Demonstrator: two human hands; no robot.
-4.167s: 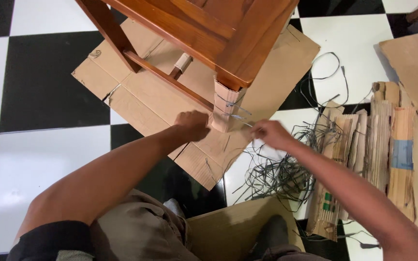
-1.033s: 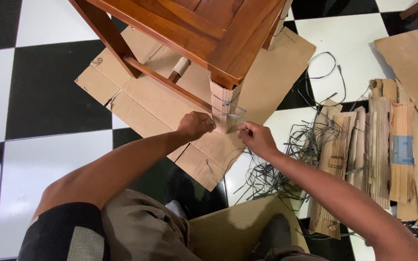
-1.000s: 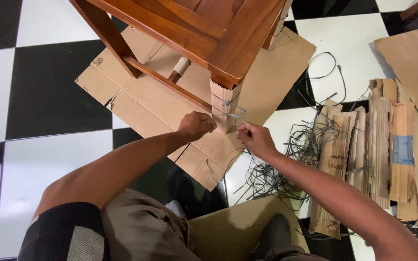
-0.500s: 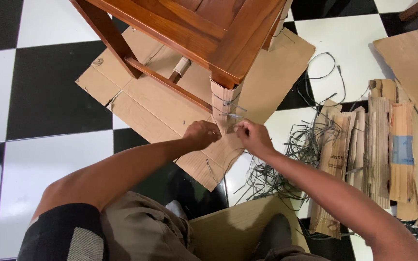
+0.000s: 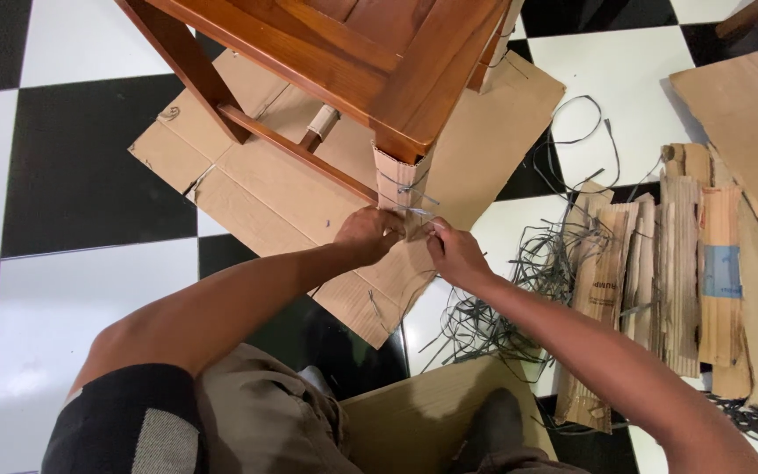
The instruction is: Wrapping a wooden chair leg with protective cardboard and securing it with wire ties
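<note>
A floor of large black and white tiles (image 5: 81,167) fills the frame in a checker pattern. A flattened brown cardboard sheet (image 5: 265,189) lies on it at upper centre, and the wooden furniture legs (image 5: 188,70) stand on that sheet. To the right of centre a loose tangle of dark strapping strips (image 5: 519,298) spreads over the tiles. Beside it, at the right, lies a row of folded corrugated cardboard pieces (image 5: 677,263), with another flat cardboard sheet (image 5: 747,114) at the upper right edge.

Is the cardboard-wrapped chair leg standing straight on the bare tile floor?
No, the wrapped leg stands on a flattened cardboard sheet spread over the tiles.
</note>
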